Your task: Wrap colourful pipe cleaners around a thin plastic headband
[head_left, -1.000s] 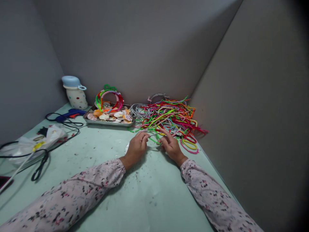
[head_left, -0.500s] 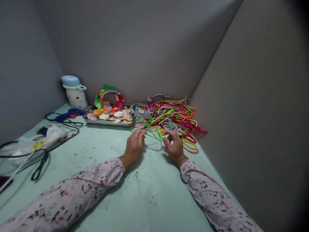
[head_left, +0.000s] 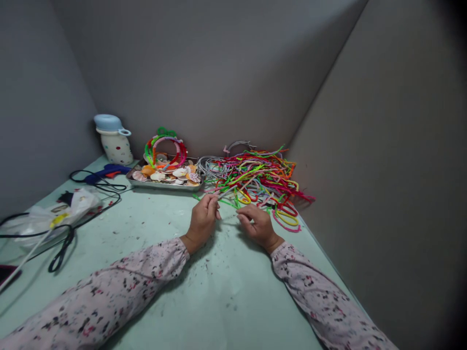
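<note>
My left hand is closed in a pinch around a thin grey pipe cleaner. The strand slants up and to the right from its fingertips, toward the coloured pile. Just to the right, my right hand has its fingers curled, with thumb and forefinger close together. Whether anything thin lies between them is too small to make out. Beyond both hands spreads a tangled heap of bright pipe cleaners, with green and yellow loops nearest the fingers.
A metal tray of seashells stands at the back, with coloured rings on it. Coiled grey strands lie beside it. To the left are a bottle, a blue glue gun, black cable and a plastic bag.
My right hand has moved left and slightly down, bringing its fingertips nearer my left hand. The grey strand now extends past the right fingers toward the pile. My left hand has barely moved.
</note>
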{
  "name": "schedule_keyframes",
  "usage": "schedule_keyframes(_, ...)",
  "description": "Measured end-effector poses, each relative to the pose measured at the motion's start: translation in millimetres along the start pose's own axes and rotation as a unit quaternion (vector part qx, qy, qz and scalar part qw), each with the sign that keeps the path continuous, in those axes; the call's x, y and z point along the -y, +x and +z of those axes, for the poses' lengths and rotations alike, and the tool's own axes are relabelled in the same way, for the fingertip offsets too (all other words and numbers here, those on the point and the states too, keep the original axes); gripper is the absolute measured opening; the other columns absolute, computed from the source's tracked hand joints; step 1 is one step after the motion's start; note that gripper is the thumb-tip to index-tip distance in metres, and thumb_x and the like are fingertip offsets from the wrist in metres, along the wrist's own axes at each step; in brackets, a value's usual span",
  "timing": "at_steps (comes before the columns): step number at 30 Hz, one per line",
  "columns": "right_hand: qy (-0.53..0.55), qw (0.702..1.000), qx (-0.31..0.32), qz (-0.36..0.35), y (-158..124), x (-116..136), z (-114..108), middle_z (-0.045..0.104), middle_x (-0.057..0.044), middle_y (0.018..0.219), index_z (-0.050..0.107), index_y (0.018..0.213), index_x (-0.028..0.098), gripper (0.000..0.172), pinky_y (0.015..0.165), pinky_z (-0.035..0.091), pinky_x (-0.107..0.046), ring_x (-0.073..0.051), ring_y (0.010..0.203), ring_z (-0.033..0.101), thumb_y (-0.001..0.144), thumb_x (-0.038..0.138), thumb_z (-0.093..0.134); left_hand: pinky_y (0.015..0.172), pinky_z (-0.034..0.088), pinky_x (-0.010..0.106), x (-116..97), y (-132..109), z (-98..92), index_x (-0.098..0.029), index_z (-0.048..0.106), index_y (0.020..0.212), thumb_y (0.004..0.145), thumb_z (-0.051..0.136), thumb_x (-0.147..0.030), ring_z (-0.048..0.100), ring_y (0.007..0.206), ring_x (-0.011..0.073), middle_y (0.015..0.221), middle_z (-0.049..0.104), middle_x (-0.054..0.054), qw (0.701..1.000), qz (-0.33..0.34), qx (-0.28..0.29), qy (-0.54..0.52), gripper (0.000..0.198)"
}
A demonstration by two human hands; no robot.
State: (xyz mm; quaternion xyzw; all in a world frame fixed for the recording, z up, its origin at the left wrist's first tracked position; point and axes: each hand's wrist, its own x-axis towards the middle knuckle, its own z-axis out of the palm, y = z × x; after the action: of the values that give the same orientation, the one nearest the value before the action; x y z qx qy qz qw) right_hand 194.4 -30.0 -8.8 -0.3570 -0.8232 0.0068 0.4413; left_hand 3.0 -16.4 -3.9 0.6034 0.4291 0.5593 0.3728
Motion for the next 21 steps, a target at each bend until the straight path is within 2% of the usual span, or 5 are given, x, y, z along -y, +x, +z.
schedule_keyframes(5, -0.020, 0.995, -0.061, 0.073, 0, -7, -1, 0.063, -0.004, 0.077, 0.062, 0.086, 0.021, 0.014, 0.063, 0.046, -0.029, -0.015, 0.067, 0.055, 0.090, 0.027, 0.051, 0.056, 0.040, 0.022, -3, 0, -0.5, -0.019, 0.055, 0.090, 0.093, 0.040, -0.040, 0.052, 0.054, 0.0114, 0.056, 0.053, -0.004, 1.000, 0.005, 0.000, 0.003, 0.026)
schedule_keyframes(10, -0.015, 0.999, 0.003, 0.050, -2, -3, -2, 0.063, -0.003, 0.072, 0.064, 0.084, 0.020, 0.018, 0.064, 0.047, -0.028, -0.015, 0.066, 0.057, 0.091, 0.029, 0.050, 0.055, 0.040, 0.022, -4, 0, -0.4, -0.019, 0.055, 0.091, 0.092, 0.040, -0.041, 0.052, 0.053, 0.0109, 0.060, 0.054, -0.004, 1.000, -0.003, -0.009, -0.005, 0.026)
schedule_keyframes(15, 0.007, 0.991, 0.136, 0.013, 0, 2, 3, 0.069, -0.007, 0.102, 0.064, 0.109, 0.021, 0.023, 0.081, 0.051, -0.031, -0.018, 0.091, 0.064, 0.092, 0.029, 0.049, 0.056, 0.041, 0.021, -2, 0, 0.0, -0.019, 0.054, 0.091, 0.092, 0.040, -0.042, 0.052, 0.054, 0.0104, 0.061, 0.055, -0.003, 1.000, -0.009, -0.009, -0.017, 0.027)
schedule_keyframes(18, -0.011, 0.991, 0.134, 0.024, 0, 0, 7, 0.065, -0.010, 0.115, 0.054, 0.125, 0.021, 0.035, 0.090, 0.050, -0.036, -0.021, 0.105, 0.060, 0.091, 0.029, 0.052, 0.055, 0.041, 0.021, -2, 0, 0.1, -0.019, 0.053, 0.094, 0.092, 0.040, -0.042, 0.052, 0.053, 0.0103, 0.060, 0.054, -0.004, 1.000, -0.012, 0.001, -0.028, 0.027)
schedule_keyframes(21, -0.031, 0.995, 0.091, 0.035, -2, -3, 9, 0.061, -0.013, 0.120, 0.045, 0.134, 0.020, 0.048, 0.088, 0.052, -0.040, -0.023, 0.106, 0.059, 0.089, 0.030, 0.056, 0.055, 0.041, 0.021, -2, 0, 0.6, -0.019, 0.053, 0.094, 0.093, 0.039, -0.042, 0.052, 0.053, 0.0102, 0.061, 0.054, -0.004, 0.999, -0.012, 0.007, -0.031, 0.027)
